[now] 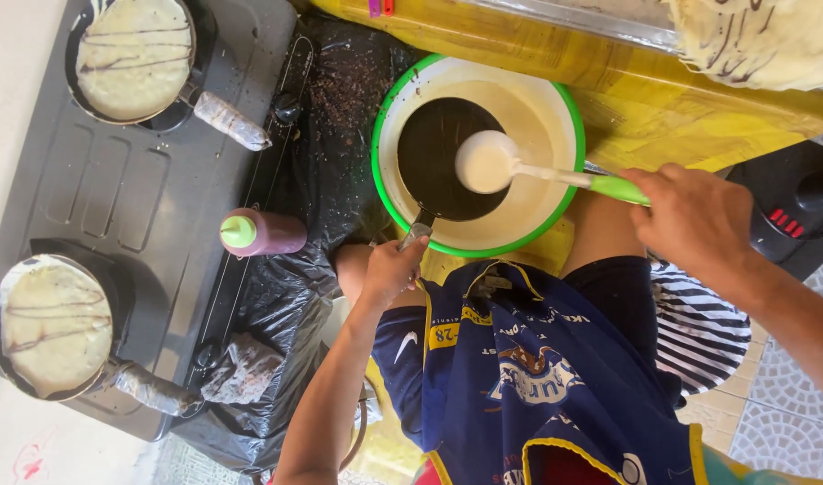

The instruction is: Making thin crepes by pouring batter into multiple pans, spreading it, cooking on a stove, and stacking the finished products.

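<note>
My left hand [391, 269] grips the handle of a small black pan [438, 175] held over a white bowl with a green rim [564, 117] that holds pale batter. A green-handled ladle [488, 162] full of batter hovers above the pan, its handle held in my right hand [694, 220]. The pan's surface looks dark and bare.
A grey two-burner stove [151, 180] at the left carries two pans [133, 56] [54, 325] of pale crepe with dark drizzle. A squeeze bottle with a green cap [261, 232] lies on black plastic sheeting [331, 108]. Finished crepes [762, 40] rest on a yellow surface at the top right.
</note>
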